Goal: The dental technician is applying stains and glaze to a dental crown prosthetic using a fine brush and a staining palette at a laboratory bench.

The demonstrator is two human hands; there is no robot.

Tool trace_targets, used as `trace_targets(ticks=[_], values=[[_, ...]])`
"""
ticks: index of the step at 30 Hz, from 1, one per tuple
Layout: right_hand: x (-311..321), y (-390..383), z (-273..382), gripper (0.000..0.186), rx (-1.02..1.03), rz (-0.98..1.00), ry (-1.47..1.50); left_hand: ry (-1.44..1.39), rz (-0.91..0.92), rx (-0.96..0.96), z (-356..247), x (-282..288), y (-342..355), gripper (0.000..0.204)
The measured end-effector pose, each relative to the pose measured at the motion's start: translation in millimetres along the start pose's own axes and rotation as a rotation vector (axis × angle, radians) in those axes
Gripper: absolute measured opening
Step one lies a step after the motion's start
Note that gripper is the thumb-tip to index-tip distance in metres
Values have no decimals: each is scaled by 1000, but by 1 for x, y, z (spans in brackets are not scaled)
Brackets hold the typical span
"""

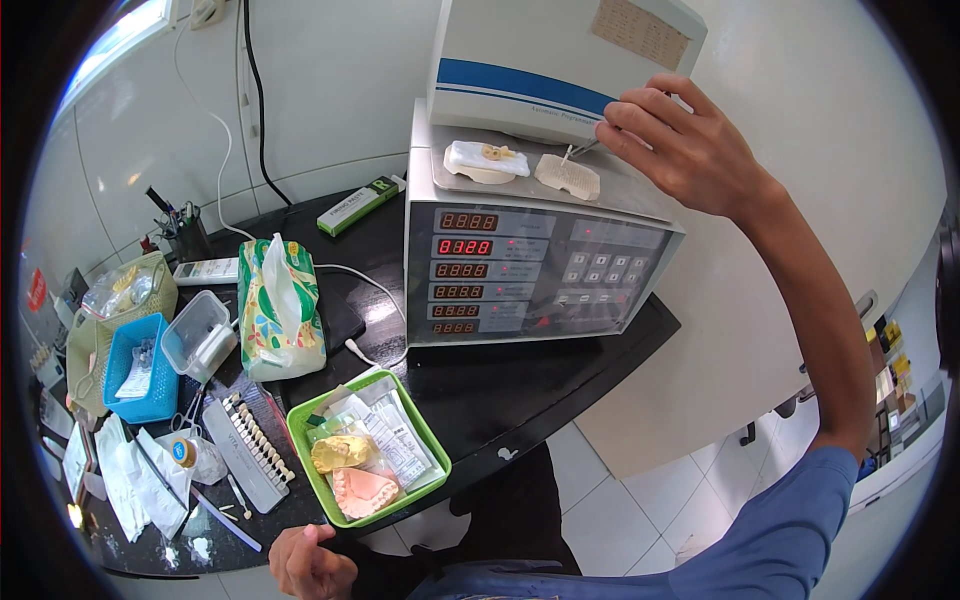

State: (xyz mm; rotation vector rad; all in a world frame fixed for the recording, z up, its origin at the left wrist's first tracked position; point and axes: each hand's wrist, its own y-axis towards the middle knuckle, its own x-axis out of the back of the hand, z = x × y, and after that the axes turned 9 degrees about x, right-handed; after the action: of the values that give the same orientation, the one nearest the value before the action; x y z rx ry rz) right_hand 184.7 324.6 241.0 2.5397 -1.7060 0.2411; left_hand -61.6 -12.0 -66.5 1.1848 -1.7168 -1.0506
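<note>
The right hand [672, 140] is up high, with its fingers pinched on a thin, silver metal tool [587, 147]. The tool's tip is right by a small white stick [567, 154] that stands on a flat, cream block full of tiny holes [568, 178]. I cannot tell if the tip touches the stick. The left hand [315, 562] is low down, far from the right one, with its fingers curled. I cannot tell if it holds anything. It is just beside a bright green plastic basket [447, 462].

Next to the cream block, small yellowish tooth-like pieces [497, 152] sit on a soft white pad [462, 157]. Both rest on top of a big, pale grey machine [418, 270]. Its dark front has six rows of red number lights, little labels and square buttons. The white part above has a blue stripe with small print under it, and a brown paper note [640, 32] with lines of writing too small to read.

The green basket holds a yellow mouth mould [340, 453], a pink mouth mould [362, 492] and printed white papers [400, 440]. To its left is a grey tray with a row of tooth-shaped samples [238, 462], with printed letters on it. Behind are a green, flowery tissue pack [282, 340] and a long green and white box [358, 207] with print on it.
</note>
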Motion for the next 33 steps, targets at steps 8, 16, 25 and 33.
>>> trace_targets(ticks=[8,16,25,33], values=[[2,-2,0,14,-2,13,20,-10,2,16,-3,0,2,25],[3,2,4,15,25,2,18,-31,-6,-5,0,0,0,25],[6,5,9,15,15,-7,48,-41,4,11,1,0,-2,24],[30,17,8,15,-467,-17,289,30,-23,67,-3,0,-8,15]])
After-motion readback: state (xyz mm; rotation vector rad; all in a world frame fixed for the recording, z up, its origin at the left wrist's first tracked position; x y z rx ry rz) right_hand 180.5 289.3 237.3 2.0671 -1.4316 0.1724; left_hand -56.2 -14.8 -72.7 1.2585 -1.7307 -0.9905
